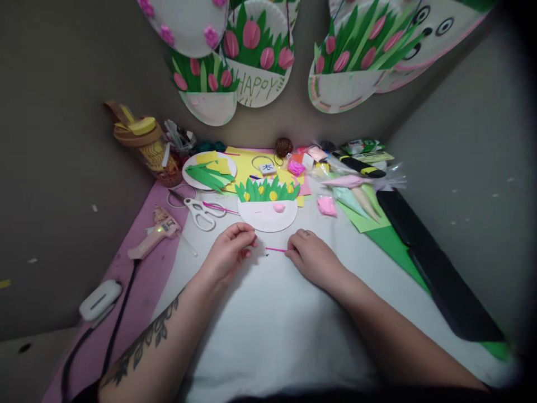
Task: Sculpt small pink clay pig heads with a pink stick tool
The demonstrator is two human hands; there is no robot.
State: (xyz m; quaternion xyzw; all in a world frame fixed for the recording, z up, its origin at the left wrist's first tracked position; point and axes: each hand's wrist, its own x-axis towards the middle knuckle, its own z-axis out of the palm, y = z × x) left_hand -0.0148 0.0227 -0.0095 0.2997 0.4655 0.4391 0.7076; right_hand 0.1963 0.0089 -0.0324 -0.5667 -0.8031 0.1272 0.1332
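Work corner enclosed by grey walls above a covered table (277, 352).
The space is bounded by a far wall (260, 124), a left wall (54, 168) and a right wall (465, 184); small pale flecks are seen on the left and right walls. Decorated paper plates (210, 109) are hung in overlapping clusters high on the far wall. The table is covered in white, with a mauve strip (136, 291) shown along its left side. The scene is dimly and softly lit, the far right edge being lost in darkness.

The leafy plate (265, 222) looks like matt paper, the glue gun (151, 237) smooth plastic.
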